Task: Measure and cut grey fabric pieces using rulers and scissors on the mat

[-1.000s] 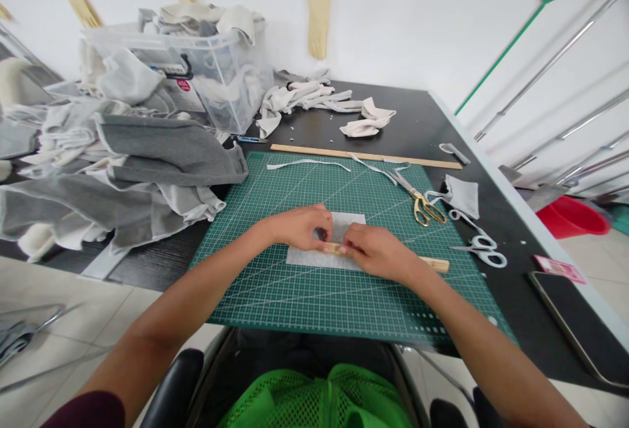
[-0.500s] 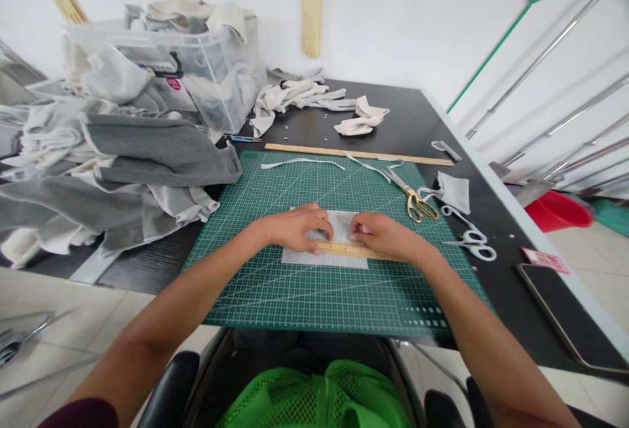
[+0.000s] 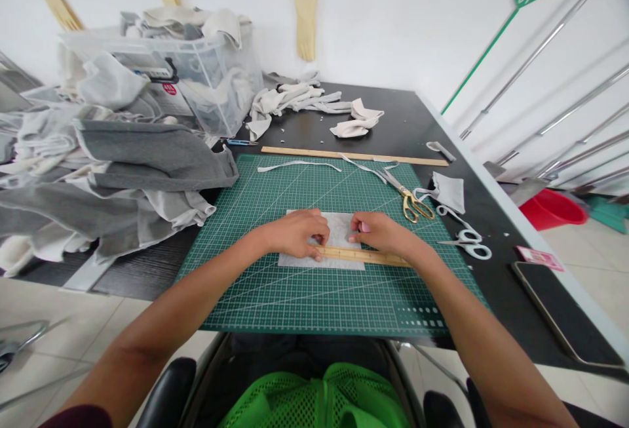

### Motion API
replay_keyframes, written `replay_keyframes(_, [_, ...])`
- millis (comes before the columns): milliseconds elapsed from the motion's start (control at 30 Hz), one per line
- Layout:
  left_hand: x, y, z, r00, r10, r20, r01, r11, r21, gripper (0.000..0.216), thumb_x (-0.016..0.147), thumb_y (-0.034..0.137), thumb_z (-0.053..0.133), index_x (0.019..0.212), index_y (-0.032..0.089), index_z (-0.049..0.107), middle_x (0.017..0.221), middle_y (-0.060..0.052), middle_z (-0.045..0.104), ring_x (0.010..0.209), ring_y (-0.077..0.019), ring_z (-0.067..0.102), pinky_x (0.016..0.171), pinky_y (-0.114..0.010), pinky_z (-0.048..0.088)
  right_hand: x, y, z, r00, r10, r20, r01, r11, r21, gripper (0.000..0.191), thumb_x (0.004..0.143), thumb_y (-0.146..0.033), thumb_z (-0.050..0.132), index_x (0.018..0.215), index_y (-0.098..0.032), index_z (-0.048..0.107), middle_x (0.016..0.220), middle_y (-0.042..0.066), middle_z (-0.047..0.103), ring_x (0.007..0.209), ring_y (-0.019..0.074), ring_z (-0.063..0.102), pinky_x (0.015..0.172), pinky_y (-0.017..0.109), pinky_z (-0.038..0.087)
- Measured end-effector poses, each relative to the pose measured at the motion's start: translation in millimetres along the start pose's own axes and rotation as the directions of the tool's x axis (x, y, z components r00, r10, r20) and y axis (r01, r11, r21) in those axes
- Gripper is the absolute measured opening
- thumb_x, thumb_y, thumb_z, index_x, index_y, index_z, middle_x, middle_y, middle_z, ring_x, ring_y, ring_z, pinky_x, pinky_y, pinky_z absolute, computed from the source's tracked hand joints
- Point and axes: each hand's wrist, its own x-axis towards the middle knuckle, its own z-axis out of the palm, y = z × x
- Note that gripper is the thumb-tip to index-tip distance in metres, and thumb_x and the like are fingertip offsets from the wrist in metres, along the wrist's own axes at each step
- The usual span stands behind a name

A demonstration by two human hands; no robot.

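Observation:
A light grey fabric piece [image 3: 338,223] lies flat on the green cutting mat [image 3: 275,297]. Across its lower part runs a wooden ruler [image 3: 354,255], which continues to the right under my right wrist. My left hand [image 3: 297,234] is closed at the ruler's left end, thumb on the ruler and bent fingers over the fabric. Just above the ruler, my right hand [image 3: 381,233] has its fingers curled together near the fabric's right edge; what they hold, if anything, is hidden. Gold-handled scissors [image 3: 411,202] and white-handled scissors [image 3: 472,244] lie to the right.
A longer wooden strip [image 3: 354,155] lies along the mat's far edge, near thin white fabric strips [image 3: 299,164]. Grey cloths [image 3: 152,153] are heaped at left before a clear plastic box [image 3: 211,80]. A phone [image 3: 565,310] lies at the table's right edge.
The ruler sits slightly nearer to me on the fabric, and a gap shows between it and my right fingertips. My left fingers have bent more. The whole view has shifted a little.

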Motion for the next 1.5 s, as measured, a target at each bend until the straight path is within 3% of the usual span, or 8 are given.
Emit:
replay_keyframes(300, [-3, 0, -4, 0.999, -0.023, 0.045, 0.024, 1.000, -0.020, 0.026, 0.075, 0.038, 0.083, 0.090, 0.023, 0.068, 0.087, 0.001, 0.065, 0.095, -0.0203, 0.053, 0.079, -0.030, 0.039, 0, 5, -1, 1.000, 0.003, -0.022, -0.004, 1.000, -0.013, 0.016, 0.077, -0.030, 0.076, 0.082, -0.023, 0.063, 0.072, -0.005, 0.061, 0.067, 0.0149, 0.054, 0.060, 0.025, 0.035])
replay_keyframes(533, [-2, 1, -4, 0.997, -0.042, 0.060, 0.044, 0.999, -0.023, 0.026, 0.075, 0.038, 0.083, 0.090, 0.023, 0.068, 0.089, 0.001, 0.065, 0.095, -0.0204, 0.052, 0.080, -0.031, 0.039, -2, 10, -4, 0.993, 0.099, -0.056, -0.100, 0.995, -0.023, 0.028, 0.071, -0.040, 0.081, 0.073, -0.022, 0.059, 0.070, -0.004, 0.060, 0.064, 0.0153, 0.054, 0.056, 0.026, 0.030])
replay_keyframes(967, [-2, 0, -3, 0.998, -0.016, 0.068, 0.020, 0.999, -0.046, 0.024, 0.078, 0.038, 0.080, 0.090, 0.022, 0.068, 0.090, -0.001, 0.066, 0.096, -0.0219, 0.053, 0.083, -0.032, 0.038, -2, 9, -6, 0.994, 0.106, -0.040, -0.107, 0.994, -0.030, 0.027, 0.073, -0.038, 0.081, 0.072, -0.022, 0.059, 0.069, -0.003, 0.061, 0.065, 0.0158, 0.055, 0.057, 0.026, 0.030])
replay_keyframes(1033, [-2, 0, -3, 0.997, -0.028, 0.069, 0.030, 0.999, -0.040, 0.027, 0.078, 0.039, 0.079, 0.096, 0.023, 0.068, 0.092, -0.001, 0.066, 0.098, -0.0222, 0.053, 0.084, -0.032, 0.039, -2, 9, -6, 0.994, 0.106, -0.040, -0.107, 0.994, -0.030, 0.027, 0.072, -0.039, 0.081, 0.072, -0.022, 0.059, 0.069, -0.003, 0.061, 0.065, 0.0157, 0.055, 0.057, 0.026, 0.031])
replay_keyframes(1200, [-1, 1, -2, 0.997, -0.033, 0.064, 0.033, 0.999, 0.001, 0.066, 0.077, 0.055, 0.078, 0.134, 0.026, 0.060, 0.100, -0.004, 0.064, 0.100, -0.0242, 0.054, 0.085, -0.032, 0.040, -1, 10, -5, 0.994, 0.108, -0.029, -0.109, 0.994, -0.010, 0.027, 0.072, -0.038, 0.080, 0.073, -0.022, 0.059, 0.070, -0.003, 0.061, 0.064, 0.0153, 0.054, 0.056, 0.026, 0.031])
replay_keyframes(1333, [1, 3, 3, 0.999, -0.007, 0.054, 0.003, 0.997, 0.080, 0.069, 0.077, 0.067, 0.073, 0.133, 0.029, 0.063, 0.102, -0.005, 0.062, 0.100, -0.0255, 0.055, 0.089, -0.035, 0.040, -1, 13, -7, 0.997, 0.074, -0.011, -0.074, 0.997, -0.016, 0.025, 0.074, -0.038, 0.079, 0.075, -0.022, 0.060, 0.072, -0.003, 0.061, 0.066, 0.0160, 0.055, 0.058, 0.026, 0.032])
replay_keyframes(1500, [3, 4, 6, 0.999, 0.003, 0.046, -0.009, 0.993, 0.118, 0.069, 0.077, 0.067, 0.074, 0.133, 0.029, 0.064, 0.102, -0.005, 0.062, 0.100, -0.0252, 0.055, 0.088, -0.036, 0.041, -3, 16, -13, 0.997, -0.071, -0.034, 0.071, 0.997, 0.009, 0.019, 0.090, -0.038, 0.061, 0.080, -0.021, 0.061, 0.072, -0.002, 0.059, 0.067, 0.0158, 0.052, 0.063, 0.026, 0.034])
